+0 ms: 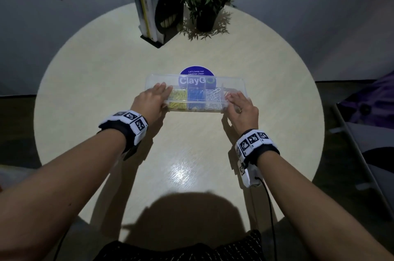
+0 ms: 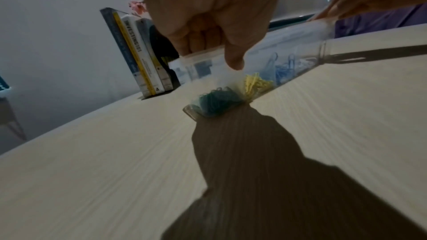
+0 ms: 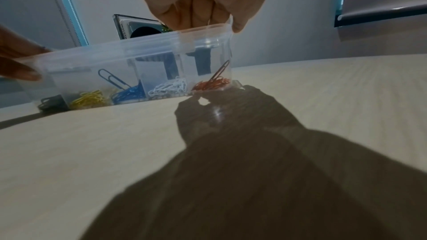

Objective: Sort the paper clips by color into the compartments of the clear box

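A clear compartment box (image 1: 234,84) with its lid down lies across the middle of the round table. Through it show yellow clips (image 1: 178,98), blue clips (image 1: 196,97) and white clips (image 1: 213,98). Red clips (image 3: 211,84) fill the right end compartment and dark green clips (image 2: 217,101) the left end one. My left hand (image 1: 156,95) lies flat on the lid's left end, its thumb (image 2: 234,59) against the front wall. My right hand (image 1: 239,104) lies flat on the right end, with its thumb at the front corner. Both hands cover the end compartments in the head view.
A rack of books (image 1: 153,5) and a potted plant (image 1: 205,17) stand at the table's far edge. A round blue sticker (image 1: 197,70) lies under the box's far side. Bare pale tabletop (image 1: 191,154) stretches toward me. A chair (image 1: 362,132) is on the right.
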`<state>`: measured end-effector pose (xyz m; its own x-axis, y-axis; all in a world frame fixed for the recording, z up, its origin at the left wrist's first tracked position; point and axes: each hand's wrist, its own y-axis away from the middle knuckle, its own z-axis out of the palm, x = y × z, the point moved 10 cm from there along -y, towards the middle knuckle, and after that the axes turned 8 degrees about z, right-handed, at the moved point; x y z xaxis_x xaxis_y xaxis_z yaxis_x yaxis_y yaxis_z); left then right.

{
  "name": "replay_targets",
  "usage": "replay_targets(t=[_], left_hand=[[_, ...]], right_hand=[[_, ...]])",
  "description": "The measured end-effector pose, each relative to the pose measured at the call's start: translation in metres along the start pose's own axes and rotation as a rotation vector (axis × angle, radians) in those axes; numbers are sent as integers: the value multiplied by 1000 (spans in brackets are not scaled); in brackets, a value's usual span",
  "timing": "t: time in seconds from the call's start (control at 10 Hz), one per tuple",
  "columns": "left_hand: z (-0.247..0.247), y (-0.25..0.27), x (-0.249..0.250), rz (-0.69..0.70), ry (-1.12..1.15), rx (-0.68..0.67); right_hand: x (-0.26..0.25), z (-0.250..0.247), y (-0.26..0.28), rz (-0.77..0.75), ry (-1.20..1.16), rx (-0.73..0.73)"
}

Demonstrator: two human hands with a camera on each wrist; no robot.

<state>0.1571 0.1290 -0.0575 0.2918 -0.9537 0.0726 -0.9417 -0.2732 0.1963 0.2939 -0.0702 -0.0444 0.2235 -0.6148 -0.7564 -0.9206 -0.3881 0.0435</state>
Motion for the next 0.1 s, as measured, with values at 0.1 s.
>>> replay_targets(t=[0.1], left_hand=[[-1,0,2,2,32,14]], right_hand=[[6,2,0,38,-21,-32]])
